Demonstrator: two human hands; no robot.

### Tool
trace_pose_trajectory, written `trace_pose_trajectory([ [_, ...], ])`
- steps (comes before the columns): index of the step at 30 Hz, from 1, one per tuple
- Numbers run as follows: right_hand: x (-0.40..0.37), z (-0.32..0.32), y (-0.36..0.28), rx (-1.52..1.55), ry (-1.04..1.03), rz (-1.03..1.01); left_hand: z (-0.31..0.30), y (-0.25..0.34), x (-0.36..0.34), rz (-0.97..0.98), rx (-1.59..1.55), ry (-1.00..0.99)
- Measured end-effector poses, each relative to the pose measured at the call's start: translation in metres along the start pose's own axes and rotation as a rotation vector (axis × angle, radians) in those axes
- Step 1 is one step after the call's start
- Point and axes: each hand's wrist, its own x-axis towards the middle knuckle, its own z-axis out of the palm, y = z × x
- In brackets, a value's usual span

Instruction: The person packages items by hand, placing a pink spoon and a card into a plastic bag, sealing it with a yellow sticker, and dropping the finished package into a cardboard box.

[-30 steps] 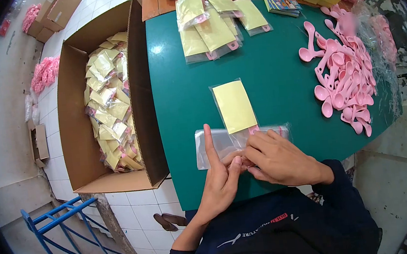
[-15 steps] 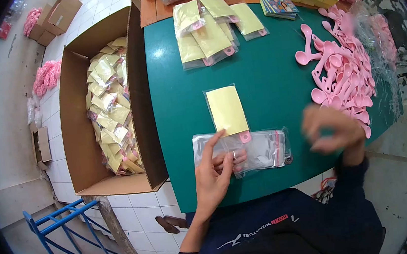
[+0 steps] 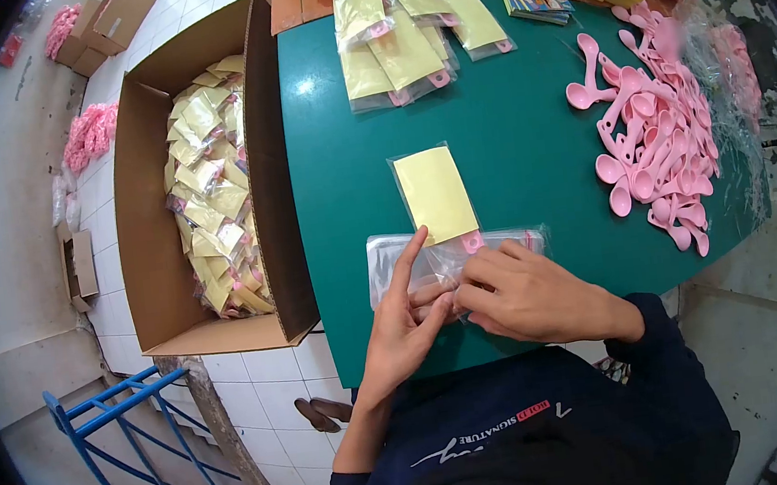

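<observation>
A clear bag with a yellow card [image 3: 438,196] and a pink spoon handle [image 3: 473,241] at its lower end lies on the green table. Its lower edge overlaps a stack of empty clear bags [image 3: 389,266]. My left hand [image 3: 404,321] rests over the stack, its index fingertip on the card's lower left corner, its other fingers at the bag's plastic. My right hand [image 3: 536,293] has its fingers pinched together beside the left fingertips, at the plastic below the card. Exactly what the pinch holds is hidden.
Pink spoons [image 3: 656,134] are heaped on the table's right side. Filled bags [image 3: 401,47] and small booklets [image 3: 536,2] lie at the back. An open cardboard box [image 3: 142,221] of filled bags stands left, above a blue metal frame [image 3: 122,412].
My right hand has come in from the right, near the spoons, to the bag's lower end beside my left hand. The view has shifted slightly.
</observation>
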Motion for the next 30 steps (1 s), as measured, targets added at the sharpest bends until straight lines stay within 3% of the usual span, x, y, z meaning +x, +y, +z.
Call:
trace_pose_trajectory([
  [8,0.005,-0.003,-0.003,-0.050,-0.018,-0.033,0.007,0.004,0.002,-0.010,-0.036,0.027],
  [11,0.002,0.004,0.003,0.038,-0.038,-0.077,0.004,0.000,0.003,0.017,0.034,0.058],
  [14,-0.002,-0.009,0.019,0.327,-0.071,-0.137,0.005,-0.005,0.005,0.075,0.064,0.139],
  [16,-0.023,-0.046,0.042,0.773,-0.210,0.052,0.004,-0.004,0.007,0.094,0.061,0.149],
  [18,-0.067,-0.083,0.094,0.842,0.151,0.008,-0.004,0.000,0.005,0.082,0.065,0.095],
  [19,-0.110,-0.110,0.125,0.776,0.296,0.328,-0.006,0.001,0.005,0.045,0.068,0.072],
  [20,-0.111,-0.139,0.136,0.551,0.436,0.468,-0.006,0.002,0.005,0.043,0.040,0.063],
  [23,-0.122,-0.155,0.144,0.101,0.336,0.653,-0.004,0.005,0.006,0.032,0.010,0.048],
  [24,-0.100,-0.137,0.117,0.201,0.381,0.630,-0.004,0.008,0.005,0.017,0.047,0.038],
  [25,-0.080,-0.117,0.089,0.105,0.285,0.715,-0.004,0.009,0.005,0.001,0.086,0.027],
  [27,-0.044,-0.067,0.052,0.044,0.176,0.276,-0.002,0.008,0.004,-0.015,0.060,0.027],
  [30,-0.012,-0.021,0.013,0.063,0.086,0.083,0.000,0.009,0.003,-0.029,0.049,0.020],
])
